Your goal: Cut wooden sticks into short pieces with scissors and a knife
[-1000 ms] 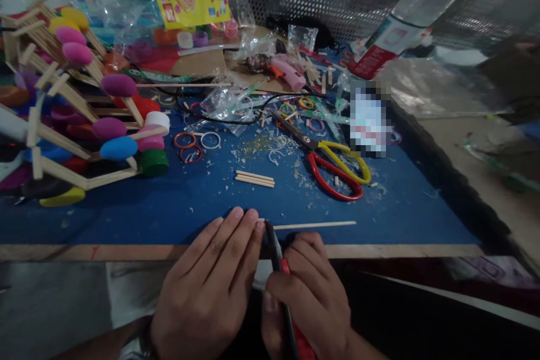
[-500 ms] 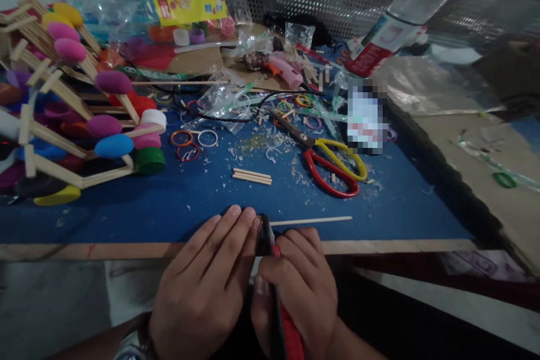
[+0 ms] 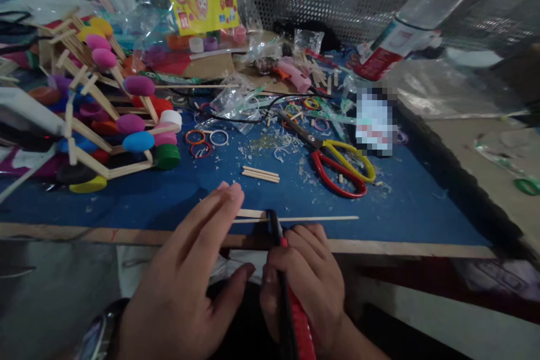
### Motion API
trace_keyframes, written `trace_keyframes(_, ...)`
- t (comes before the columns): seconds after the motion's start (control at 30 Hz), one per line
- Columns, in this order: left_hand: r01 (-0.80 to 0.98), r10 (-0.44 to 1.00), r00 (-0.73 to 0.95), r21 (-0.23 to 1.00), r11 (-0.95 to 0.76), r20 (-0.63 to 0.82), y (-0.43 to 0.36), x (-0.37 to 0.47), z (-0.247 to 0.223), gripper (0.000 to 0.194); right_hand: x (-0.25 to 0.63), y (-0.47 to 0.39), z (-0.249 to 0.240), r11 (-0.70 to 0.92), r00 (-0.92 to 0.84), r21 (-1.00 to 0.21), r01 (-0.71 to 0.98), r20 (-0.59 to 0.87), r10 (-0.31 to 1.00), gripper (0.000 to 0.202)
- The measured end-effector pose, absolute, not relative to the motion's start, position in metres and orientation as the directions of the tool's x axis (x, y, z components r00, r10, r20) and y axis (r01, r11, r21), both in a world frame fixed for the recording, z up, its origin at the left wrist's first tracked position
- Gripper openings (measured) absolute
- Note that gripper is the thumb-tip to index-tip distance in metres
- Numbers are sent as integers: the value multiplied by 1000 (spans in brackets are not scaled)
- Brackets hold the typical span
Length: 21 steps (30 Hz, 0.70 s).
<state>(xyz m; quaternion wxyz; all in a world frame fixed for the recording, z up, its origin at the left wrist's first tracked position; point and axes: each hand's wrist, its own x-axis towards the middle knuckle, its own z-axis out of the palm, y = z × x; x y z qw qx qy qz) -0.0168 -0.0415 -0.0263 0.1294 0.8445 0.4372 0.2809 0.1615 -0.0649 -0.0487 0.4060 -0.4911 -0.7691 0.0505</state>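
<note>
My right hand (image 3: pixel 306 281) is wrapped round a knife (image 3: pixel 298 315) with a red and black body. The knife's dark tip meets a thin wooden stick (image 3: pixel 318 218) lying along the near edge of the blue board. A flatter, shorter wooden stick (image 3: pixel 252 213) lies just behind the thin one, its right end at the knife. My left hand (image 3: pixel 181 270) is open, fingers stretched and thumb apart, over the left ends of both sticks. Whether its fingertips touch them I cannot tell. Several short cut sticks (image 3: pixel 260 174) lie side by side beyond.
Scissors (image 3: pixel 337 163) with red and yellow handles lie at right centre among shavings. A stick construction with coloured spoon heads (image 3: pixel 130 124) fills the left. Rubber bands (image 3: pixel 218 138), plastic bags (image 3: pixel 236 98), a bottle (image 3: pixel 388 48) and a pixelated bright rectangle (image 3: pixel 375 124) stand around the blue board (image 3: pixel 202 171).
My left hand has lifted and moved left off the sticks, its thumb spreading away and uncovering the flat stick. My right hand keeps the knife at the stick. The view has shifted slightly left.
</note>
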Motion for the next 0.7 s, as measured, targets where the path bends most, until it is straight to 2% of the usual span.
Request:
trace_keyframes(0.1, 690, 837, 422, 476, -546, 348, -36, -23, -20, 55, 161, -64, -46, 503, -178, -484, 716, 570, 802, 21)
trace_keyframes(0.3, 716, 794, 484, 354, -601, 368, -24, -21, -19, 33, 160, -64, -46, 497, -166, -503, 707, 566, 808, 19)
trace_keyframes(0.7, 689, 797, 487, 404, -602, 356, -24, -12, -19, 23, 162, -65, -49, 490, -167, -495, 718, 560, 811, 18)
